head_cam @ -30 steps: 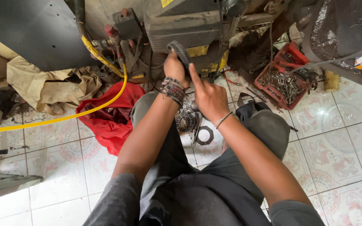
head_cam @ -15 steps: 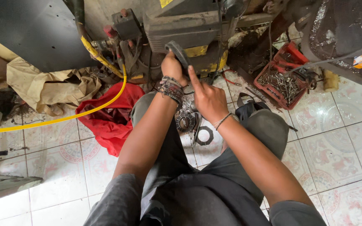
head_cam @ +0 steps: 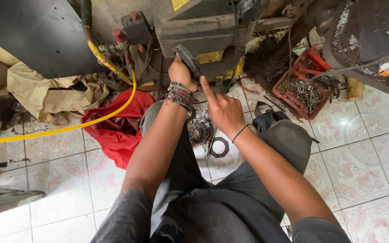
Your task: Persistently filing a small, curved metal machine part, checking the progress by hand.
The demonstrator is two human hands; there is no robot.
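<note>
Left hand (head_cam: 181,71) closed round dark curved part (head_cam: 188,59) at machine (head_cam: 199,31) front, steadying it. Right hand (head_cam: 223,110) empty, forefinger extended toward same spot. Loose ring (head_cam: 219,147) parked on floor (head_cam: 361,148) between knees.

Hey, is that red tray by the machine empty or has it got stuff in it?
Not empty: the red tray holds a heap of metal screws and bolts.
</note>
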